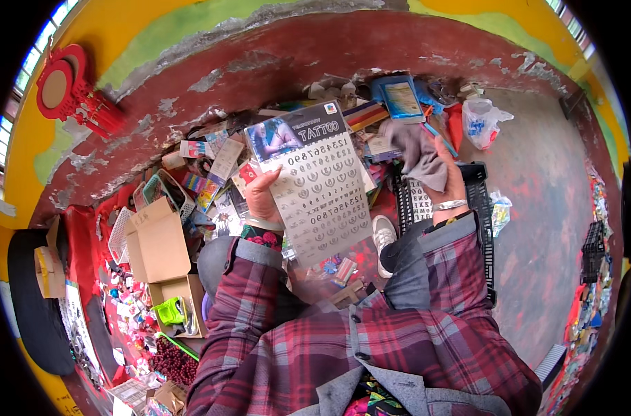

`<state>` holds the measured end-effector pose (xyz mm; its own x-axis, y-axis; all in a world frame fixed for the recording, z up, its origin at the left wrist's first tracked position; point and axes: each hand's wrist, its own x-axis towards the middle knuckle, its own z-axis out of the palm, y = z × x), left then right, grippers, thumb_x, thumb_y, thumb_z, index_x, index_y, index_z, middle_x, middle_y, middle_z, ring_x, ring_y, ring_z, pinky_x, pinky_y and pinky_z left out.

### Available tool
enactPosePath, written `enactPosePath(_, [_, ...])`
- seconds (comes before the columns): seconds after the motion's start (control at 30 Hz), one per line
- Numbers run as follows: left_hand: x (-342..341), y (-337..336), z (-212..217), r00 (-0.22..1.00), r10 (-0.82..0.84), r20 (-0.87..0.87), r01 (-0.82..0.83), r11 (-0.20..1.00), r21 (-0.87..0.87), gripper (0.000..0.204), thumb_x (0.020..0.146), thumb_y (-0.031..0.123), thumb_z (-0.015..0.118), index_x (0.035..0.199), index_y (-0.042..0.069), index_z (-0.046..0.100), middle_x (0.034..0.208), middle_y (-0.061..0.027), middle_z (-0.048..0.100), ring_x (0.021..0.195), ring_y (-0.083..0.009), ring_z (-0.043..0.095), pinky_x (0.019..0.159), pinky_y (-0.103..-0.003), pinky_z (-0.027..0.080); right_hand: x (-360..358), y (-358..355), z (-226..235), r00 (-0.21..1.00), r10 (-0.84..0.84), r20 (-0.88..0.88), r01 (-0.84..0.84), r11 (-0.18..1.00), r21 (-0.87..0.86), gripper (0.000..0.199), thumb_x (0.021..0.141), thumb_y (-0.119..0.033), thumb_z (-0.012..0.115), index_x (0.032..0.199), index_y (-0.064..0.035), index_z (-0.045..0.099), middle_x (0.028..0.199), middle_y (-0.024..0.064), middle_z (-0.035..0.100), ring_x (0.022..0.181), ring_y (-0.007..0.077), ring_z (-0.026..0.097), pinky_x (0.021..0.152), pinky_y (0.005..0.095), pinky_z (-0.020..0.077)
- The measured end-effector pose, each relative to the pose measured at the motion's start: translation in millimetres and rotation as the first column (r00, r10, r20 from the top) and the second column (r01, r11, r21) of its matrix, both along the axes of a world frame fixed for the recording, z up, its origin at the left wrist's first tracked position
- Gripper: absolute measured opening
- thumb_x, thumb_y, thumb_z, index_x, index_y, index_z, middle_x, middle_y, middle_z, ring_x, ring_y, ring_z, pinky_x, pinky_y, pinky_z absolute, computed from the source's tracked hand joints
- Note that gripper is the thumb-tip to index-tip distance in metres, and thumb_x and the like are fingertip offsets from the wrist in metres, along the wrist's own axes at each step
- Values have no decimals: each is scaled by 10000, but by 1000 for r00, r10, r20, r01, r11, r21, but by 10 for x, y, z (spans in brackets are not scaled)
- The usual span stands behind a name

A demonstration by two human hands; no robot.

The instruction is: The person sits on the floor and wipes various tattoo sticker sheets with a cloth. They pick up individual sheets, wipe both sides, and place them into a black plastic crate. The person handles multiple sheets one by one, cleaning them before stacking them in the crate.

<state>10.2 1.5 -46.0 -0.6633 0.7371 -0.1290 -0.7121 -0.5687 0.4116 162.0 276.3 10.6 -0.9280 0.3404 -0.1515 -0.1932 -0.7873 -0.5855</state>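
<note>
My left hand (263, 197) grips the left edge of a flat tattoo sheet (322, 201) in a clear sleeve. The sheet has a dark header with a picture and rows of black numerals and wreath shapes; it hangs tilted in front of me. In my right hand (455, 182) is a crumpled grey-mauve cloth (421, 156), bunched between thumb and fingers and apart from the sheet. Below that hand stands a black plastic crate (485, 243), where another printed sheet (421, 200) with black characters lies partly hidden by my wrist.
A heap of packets and cards (222, 159) lies along the red wall. To the left are an open cardboard box (159, 239), white baskets (121, 232) and dark red beads (171, 362). A white plastic bag (483, 123) rests beyond the crate on the grey floor (537, 229).
</note>
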Motion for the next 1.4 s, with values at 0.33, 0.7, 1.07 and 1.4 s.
enactPosePath(0.33, [286,331,56,989,-140,-52,149,912,382,579,866,414,534,1280,21,438,1203,-150,545,1080,-293,548,935,-406,433,-617,-1037,-129,972,-82,-219,232,460,857,273,882,-35,522,1150,-28,578,1115,114,606,950,199,604,817,297,492])
enactPosePath(0.7, [398,545,-10,998,13,61,-21,991,132,611,930,544,355,1327,83,413,1313,-90,481,1197,-251,465,1013,-410,365,-735,-1069,-372,934,-119,-338,251,-455,854,412,876,-198,543,1269,-82,504,1373,179,390,1298,353,332,1033,441,295])
enactPosePath(1.07, [462,612,-51,988,46,-146,-69,984,-161,654,942,567,269,1388,90,314,1369,-99,404,1243,-216,417,1035,-338,335,-666,-1190,-433,926,-30,-375,364,-189,912,328,884,-127,520,1194,-27,548,1269,156,510,1249,313,420,1024,398,341])
enactPosePath(1.4, [521,516,82,981,-94,-168,85,995,-61,465,910,209,453,1337,42,377,1270,-126,488,1133,-236,510,962,-376,405,-795,-917,-433,894,-222,-389,323,-285,903,328,894,-118,499,1216,-63,533,1281,160,489,1260,340,393,1034,406,318])
